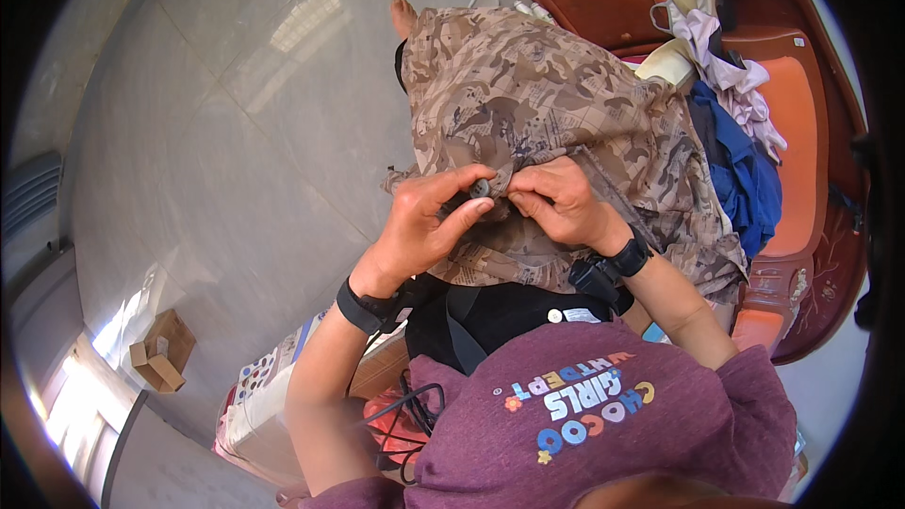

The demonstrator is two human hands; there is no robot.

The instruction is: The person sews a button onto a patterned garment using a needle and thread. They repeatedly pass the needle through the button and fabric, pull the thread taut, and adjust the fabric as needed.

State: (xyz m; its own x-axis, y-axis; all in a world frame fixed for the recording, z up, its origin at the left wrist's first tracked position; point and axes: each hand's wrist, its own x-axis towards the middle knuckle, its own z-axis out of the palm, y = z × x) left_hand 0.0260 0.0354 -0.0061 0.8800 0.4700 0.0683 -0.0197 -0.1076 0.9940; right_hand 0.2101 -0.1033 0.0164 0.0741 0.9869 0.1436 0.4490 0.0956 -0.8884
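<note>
A camouflage-print cloth garment (537, 85) in tan and brown lies spread across my lap and legs. Between the thumb and forefinger of my left hand (431, 215) is a dark round button (480, 188), held against a fold of the cloth. Close beside it, my right hand (558, 201) pinches the same fold. Its fingertips are partly sunk in the fabric, so I cannot tell whether they hold anything besides cloth. Both wrists wear black straps, and a small black device (594, 276) hangs by the right one.
To the right, a brown plastic chair (845, 283) with an orange panel holds blue cloth (742, 184) and pale pink cloth (742, 88). Black cables (417, 403) lie by a cardboard box (265, 420) at my left side. A small open carton (166, 350) stands on the tiled floor (233, 177).
</note>
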